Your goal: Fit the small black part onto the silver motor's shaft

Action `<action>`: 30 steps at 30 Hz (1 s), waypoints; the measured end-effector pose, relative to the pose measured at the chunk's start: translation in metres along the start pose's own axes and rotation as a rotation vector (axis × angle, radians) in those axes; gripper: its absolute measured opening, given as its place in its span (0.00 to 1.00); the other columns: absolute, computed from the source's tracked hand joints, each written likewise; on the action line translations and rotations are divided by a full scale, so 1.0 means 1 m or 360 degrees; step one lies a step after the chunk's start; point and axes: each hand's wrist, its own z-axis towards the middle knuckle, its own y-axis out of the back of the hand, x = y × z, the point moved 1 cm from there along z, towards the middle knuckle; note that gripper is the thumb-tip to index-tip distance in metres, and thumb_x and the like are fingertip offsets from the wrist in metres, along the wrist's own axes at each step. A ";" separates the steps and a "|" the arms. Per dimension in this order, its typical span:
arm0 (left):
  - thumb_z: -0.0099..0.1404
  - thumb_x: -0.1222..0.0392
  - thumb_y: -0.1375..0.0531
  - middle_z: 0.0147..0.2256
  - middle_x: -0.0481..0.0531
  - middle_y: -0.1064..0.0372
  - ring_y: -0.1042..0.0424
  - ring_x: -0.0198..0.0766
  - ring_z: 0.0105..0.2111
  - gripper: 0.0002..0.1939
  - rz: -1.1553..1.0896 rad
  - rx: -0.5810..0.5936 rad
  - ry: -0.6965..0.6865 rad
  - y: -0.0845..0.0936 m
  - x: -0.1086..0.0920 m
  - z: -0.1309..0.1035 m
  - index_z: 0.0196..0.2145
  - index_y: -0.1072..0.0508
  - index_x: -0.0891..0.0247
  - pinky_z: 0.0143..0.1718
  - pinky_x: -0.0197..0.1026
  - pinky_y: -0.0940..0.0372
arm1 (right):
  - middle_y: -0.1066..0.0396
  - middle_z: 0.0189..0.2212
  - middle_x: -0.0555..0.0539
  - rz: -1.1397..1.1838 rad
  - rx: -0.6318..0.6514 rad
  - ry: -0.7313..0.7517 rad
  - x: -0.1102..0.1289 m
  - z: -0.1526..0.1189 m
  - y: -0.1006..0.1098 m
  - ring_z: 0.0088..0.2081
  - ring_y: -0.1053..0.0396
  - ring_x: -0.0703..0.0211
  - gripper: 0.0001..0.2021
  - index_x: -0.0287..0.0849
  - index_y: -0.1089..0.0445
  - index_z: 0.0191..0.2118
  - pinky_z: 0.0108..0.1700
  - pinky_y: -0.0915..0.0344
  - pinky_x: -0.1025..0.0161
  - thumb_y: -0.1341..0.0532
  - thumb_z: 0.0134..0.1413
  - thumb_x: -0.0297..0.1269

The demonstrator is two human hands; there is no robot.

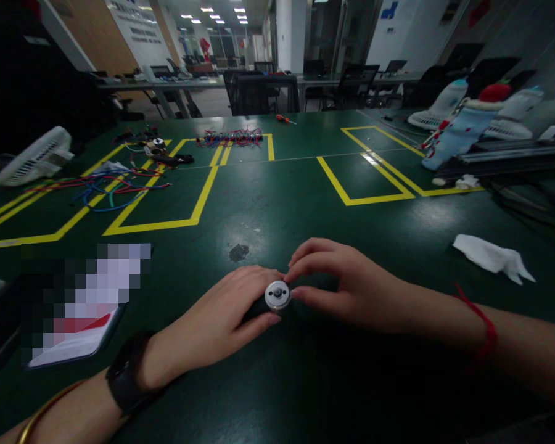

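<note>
A small round metal motor (277,296) with a central shaft and small dark holes faces up near the middle of the green table (259,382). My left hand (234,308) is closed round it from the left, its thumb along the near side. From the right, my right hand (337,277) reaches to the motor, fingers curved and apart from the thumb. The thumb tip is at the motor's right edge and a fingertip is near its top edge; whether they touch it is unclear.
Wires (115,188) and a white fan (37,157) lie at the left, beyond a blurred flat device (78,351). A wire bundle (234,137) and an orange screwdriver (284,119) sit at the back. White tissue (490,256) and a blue bottle (460,132) are on the right.
</note>
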 end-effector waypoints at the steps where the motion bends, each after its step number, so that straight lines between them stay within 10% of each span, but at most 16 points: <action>1: 0.68 0.56 0.41 0.54 0.54 0.34 0.34 0.47 0.53 0.23 0.0013 -0.0004 -0.0007 0.000 0.000 0.000 0.59 0.39 0.55 0.56 0.53 0.38 | 0.30 0.44 0.44 -0.0063 -0.0039 0.0078 0.005 0.003 -0.002 0.42 0.30 0.56 0.09 0.42 0.25 0.43 0.46 0.34 0.59 0.37 0.57 0.35; 11: 0.69 0.56 0.41 0.55 0.54 0.34 0.34 0.47 0.53 0.21 -0.0012 0.0020 -0.0005 0.001 -0.003 0.002 0.57 0.38 0.56 0.56 0.52 0.39 | 0.31 0.39 0.47 0.0057 -0.0286 0.0120 0.007 0.002 0.008 0.41 0.31 0.59 0.02 0.42 0.27 0.37 0.44 0.33 0.61 0.37 0.58 0.34; 30: 0.68 0.58 0.40 0.57 0.54 0.35 0.36 0.48 0.56 0.23 -0.0052 0.0022 0.0029 0.001 -0.002 0.001 0.59 0.39 0.55 0.58 0.55 0.41 | 0.32 0.46 0.42 -0.0133 0.0035 -0.0044 -0.032 -0.033 -0.009 0.48 0.34 0.51 0.07 0.45 0.26 0.42 0.49 0.34 0.52 0.37 0.58 0.35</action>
